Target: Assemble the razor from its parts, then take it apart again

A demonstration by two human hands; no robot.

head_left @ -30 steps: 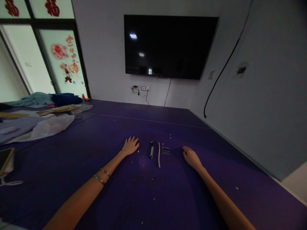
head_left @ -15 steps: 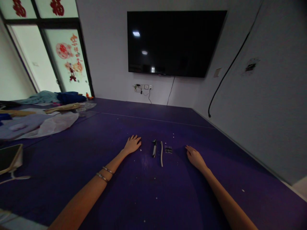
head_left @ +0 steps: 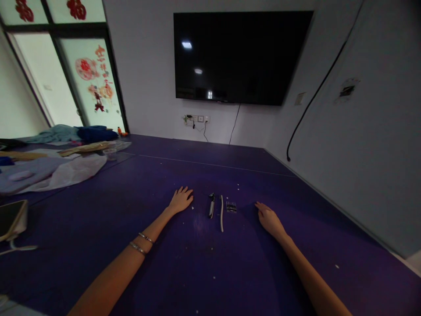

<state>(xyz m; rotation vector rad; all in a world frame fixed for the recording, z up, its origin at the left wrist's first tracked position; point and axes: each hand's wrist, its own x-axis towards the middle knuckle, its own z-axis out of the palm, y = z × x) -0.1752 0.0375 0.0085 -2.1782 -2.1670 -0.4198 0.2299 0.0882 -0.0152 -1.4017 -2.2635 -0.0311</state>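
White and slim, the toothbrush (head_left: 221,215) lies lengthwise on the purple surface (head_left: 164,267), between the person's two hands and touching neither. Just left of the toothbrush is a razor (head_left: 211,206), its dark head at the far end and its handle pointing back toward the person. Just right of the toothbrush sits a small clear pack (head_left: 231,207) with dark pieces inside.

Farther left of the toothbrush, past the razor, the left hand (head_left: 180,200) rests palm down, fingers fanned wide, holding nothing. Two bracelets (head_left: 141,243) circle that forearm. To the right of the toothbrush, beyond the pack, the right hand (head_left: 269,219) lies palm down and loosely extended, its fingers closer together; nothing shows in its hold.

Well left of the toothbrush are a device (head_left: 12,219) with a dark screen and, farther off, rumpled plastic sheeting (head_left: 77,172) and a blue cloth (head_left: 97,133). Far beyond the toothbrush, a black television (head_left: 241,57) hangs on the wall; to its right dangles a black cable (head_left: 315,93).
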